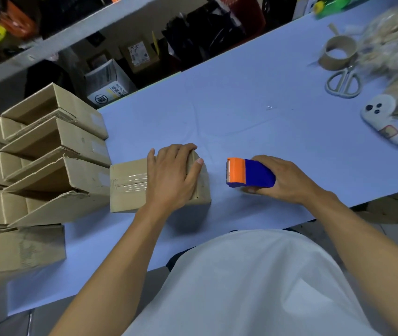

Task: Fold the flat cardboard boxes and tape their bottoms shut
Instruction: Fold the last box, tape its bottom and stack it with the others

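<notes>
Already the left hand [172, 175] is pressing flat, fingers spread, on the box [130, 187] at mid-table, clear tape running along its seam, while the right hand [281, 179] is gripping the blue-and-orange tape dispenser [250, 173] just beside it. Folded boxes [47, 151] are piling up at left, so this one looks nearly finished; scissors [344, 82] and an empty tape core [338, 53] are lying well apart, blocking nothing.

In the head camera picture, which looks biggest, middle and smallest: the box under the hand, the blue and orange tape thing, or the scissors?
1. box
2. tape dispenser
3. scissors, farther away, so roughly tied with the dispenser.
</notes>
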